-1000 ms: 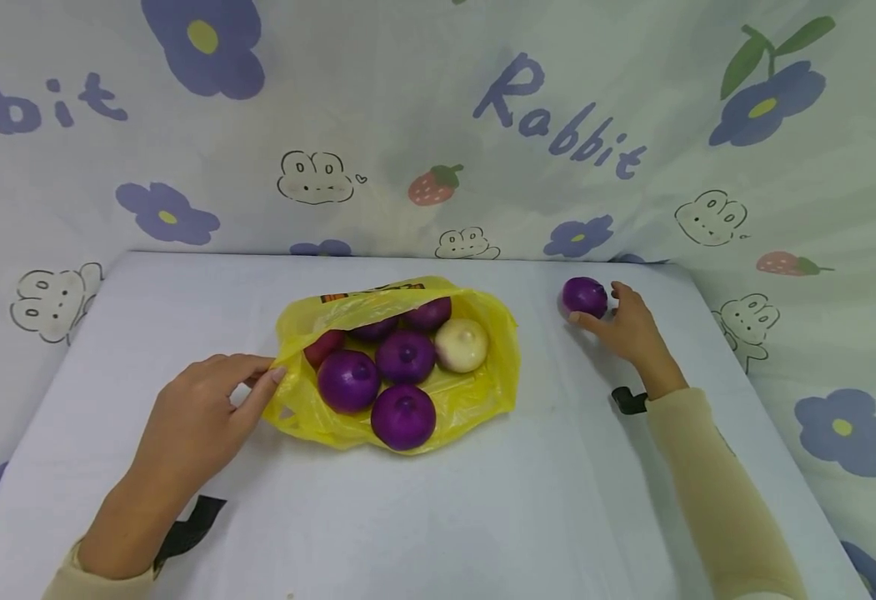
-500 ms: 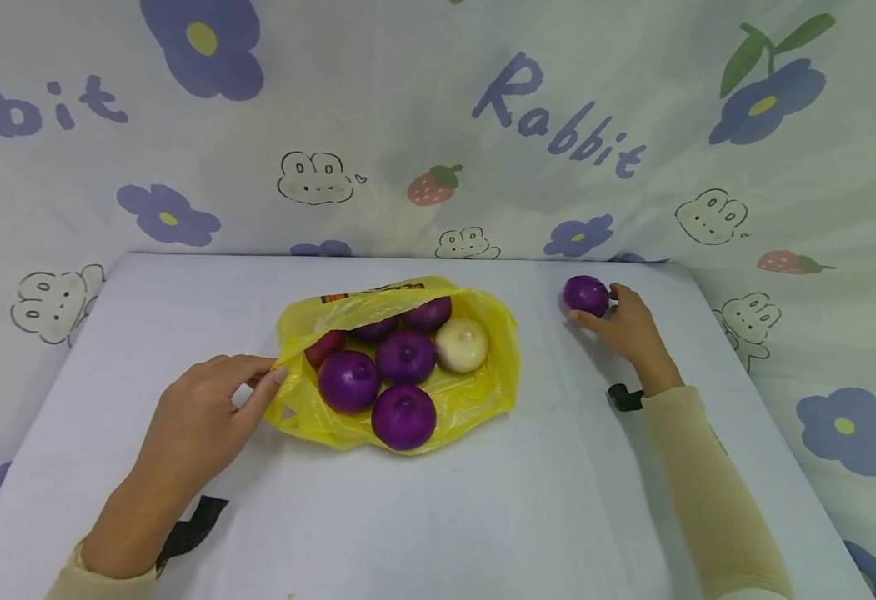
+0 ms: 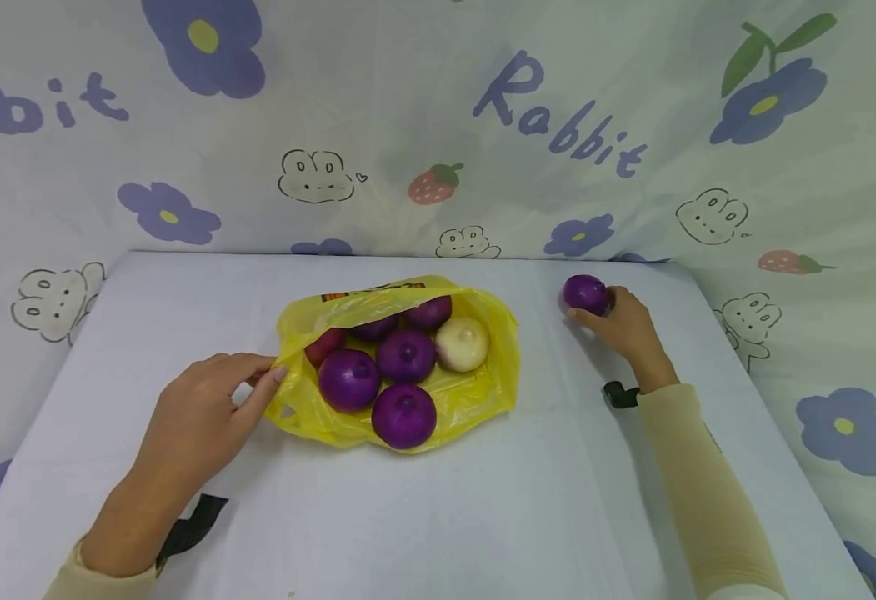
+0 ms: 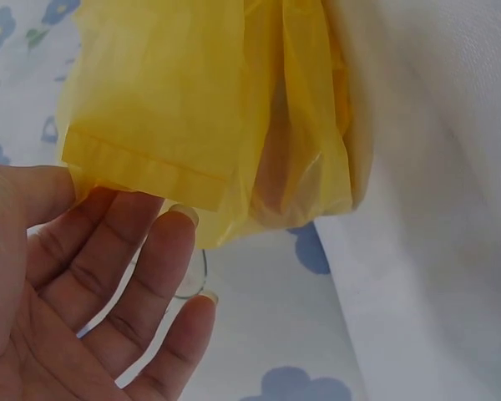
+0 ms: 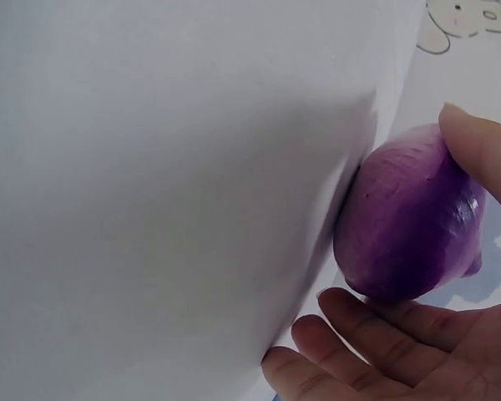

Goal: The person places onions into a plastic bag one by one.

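One yellow plastic bag (image 3: 483, 392) lies open on the white table (image 3: 438, 517). The bag is thin, shiny and wrinkled, with a folded hem at its edge. Inside the bag I count seven round things: five purple onions, of which three are in front and two are partly hidden under the upper flap, one white onion (image 3: 462, 344), and one reddish piece (image 3: 325, 344) at the left, mostly covered. The front purple onion (image 3: 403, 416) is smooth and glossy, with a small dimple on top.

One more purple onion, the lone onion (image 3: 584, 293), rests on the table, well apart from the bag, near the far right corner. Its skin is smooth with fine lines. The right hand (image 3: 625, 325) holds it: the thumb and the curled fingers (image 5: 376, 334) press it from two sides.

The left hand (image 3: 197, 421) is at the left edge of the bag. The thumb and forefinger pinch the hem there, and the other fingers are relaxed and nearly straight.

Behind the table hangs a soft cloth (image 3: 407, 125) printed with flowers, rabbits and strawberries.
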Motion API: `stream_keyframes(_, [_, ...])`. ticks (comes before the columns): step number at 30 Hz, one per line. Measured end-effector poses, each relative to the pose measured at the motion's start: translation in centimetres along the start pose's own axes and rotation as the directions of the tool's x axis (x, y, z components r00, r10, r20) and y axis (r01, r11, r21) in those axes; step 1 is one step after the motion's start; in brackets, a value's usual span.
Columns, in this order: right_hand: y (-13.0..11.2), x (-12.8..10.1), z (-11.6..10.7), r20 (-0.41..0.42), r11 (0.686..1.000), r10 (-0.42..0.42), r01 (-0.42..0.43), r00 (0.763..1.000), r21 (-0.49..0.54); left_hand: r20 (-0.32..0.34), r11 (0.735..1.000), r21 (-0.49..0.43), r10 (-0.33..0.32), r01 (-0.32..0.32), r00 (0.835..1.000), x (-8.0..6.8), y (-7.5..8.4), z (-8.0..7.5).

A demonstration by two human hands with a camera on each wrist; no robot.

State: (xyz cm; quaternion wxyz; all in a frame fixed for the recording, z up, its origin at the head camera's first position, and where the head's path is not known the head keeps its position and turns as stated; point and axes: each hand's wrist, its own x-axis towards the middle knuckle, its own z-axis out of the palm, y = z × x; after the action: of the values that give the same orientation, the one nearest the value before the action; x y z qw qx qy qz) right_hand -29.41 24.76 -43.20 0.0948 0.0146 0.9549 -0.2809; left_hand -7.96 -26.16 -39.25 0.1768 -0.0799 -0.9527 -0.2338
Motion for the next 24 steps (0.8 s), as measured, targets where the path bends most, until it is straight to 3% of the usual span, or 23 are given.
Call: stream_keyframes(24, [-0.29,-0.78,0.28,-0.013,0.999,0.024,-0.024,1.0,0.047,-0.015,1.0,-0.004,0.017,-0.017,1.0,0.14,0.04,-0.14])
